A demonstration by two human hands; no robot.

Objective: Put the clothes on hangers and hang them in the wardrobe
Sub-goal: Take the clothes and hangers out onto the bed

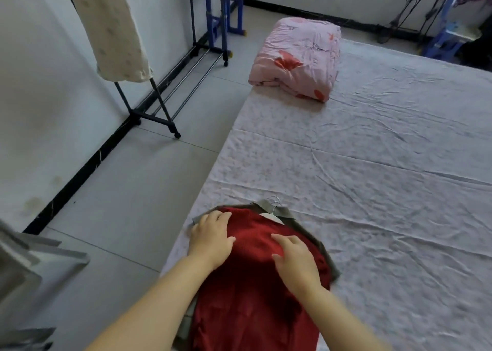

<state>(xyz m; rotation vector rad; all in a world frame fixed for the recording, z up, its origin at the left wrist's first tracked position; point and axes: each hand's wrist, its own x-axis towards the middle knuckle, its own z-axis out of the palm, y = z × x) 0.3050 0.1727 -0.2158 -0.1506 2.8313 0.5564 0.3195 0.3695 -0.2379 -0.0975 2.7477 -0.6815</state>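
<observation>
Sweater: a red knit sweater [250,292] lies flat at the near left corner of the bed [372,164], on top of an olive-grey shirt [290,213].
Shirt: only its collar and edges show around the sweater; it lies flat on the sheet.
Hanger: a pale hanger [273,216] with a metal hook sits at the shirt's collar, the hook pointing away from the person, its arms hidden under the cloth.
Left hand: the left hand [211,237] rests palm down on the sweater's upper left shoulder, fingers spread; grip released, nothing grasped.
Right hand: the right hand [295,260] lies flat on the sweater's upper right part, fingers loosely spread; grip released too.
Quilt: a folded pink flowered quilt [298,57] sits at the far left end of the bed, well apart from the clothes.
Rack: a dark wheeled rack [170,89] stands on the floor by the left wall, with a cream garment [111,31] hanging over its near end.
</observation>
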